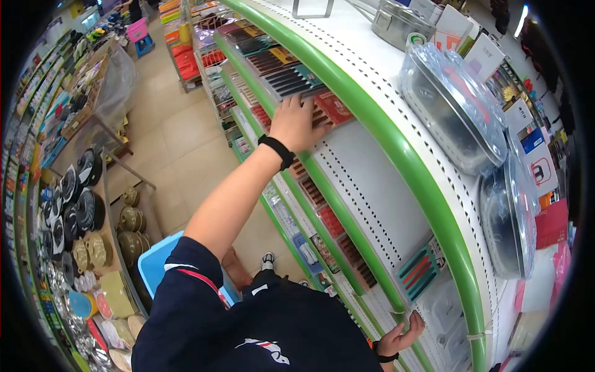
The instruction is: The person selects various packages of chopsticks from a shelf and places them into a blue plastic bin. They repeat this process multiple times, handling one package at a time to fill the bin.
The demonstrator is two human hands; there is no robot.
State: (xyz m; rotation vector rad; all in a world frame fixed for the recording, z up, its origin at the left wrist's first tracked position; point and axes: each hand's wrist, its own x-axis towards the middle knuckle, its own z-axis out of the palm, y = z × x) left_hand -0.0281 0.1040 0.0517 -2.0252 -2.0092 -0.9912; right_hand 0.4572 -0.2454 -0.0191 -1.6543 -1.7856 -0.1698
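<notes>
Left hand [296, 125] reaches out over the upper of the green-edged tiers, palm down, fingers a bit spread, thumb out to the side. Fingertips on the packs there; can't tell if it's pinching one. Pack with red card [336, 108] sits right by the thumb side of the hand, brown sticks partly covered by it. Pack of black sticks [286, 81] lies just past the fingertips, more flat packs beyond that in a row along the same shelf [378, 186].

Right hand [401, 335] is low, near the other end of that shelf, close to its green front edge. Fingers loosely curled, somewhat apart; contact with the edge unclear. Nearest pack: teal and red sticks [419, 273], lying on the shelf just beyond the hand. Clear plastic items [444, 310] beside it, type hard to make out.

Black band [277, 152] on left wrist, another on the right. Lower tiers hold more packs, one bright red [331, 221]. Top tier: metal pot [401, 25], plastic-wrapped containers [455, 108], boxes behind. Other side of aisle: light blue bin [150, 263] by the body, brown pots [132, 220], dark round goods [90, 209], tile floor [186, 152] between.
</notes>
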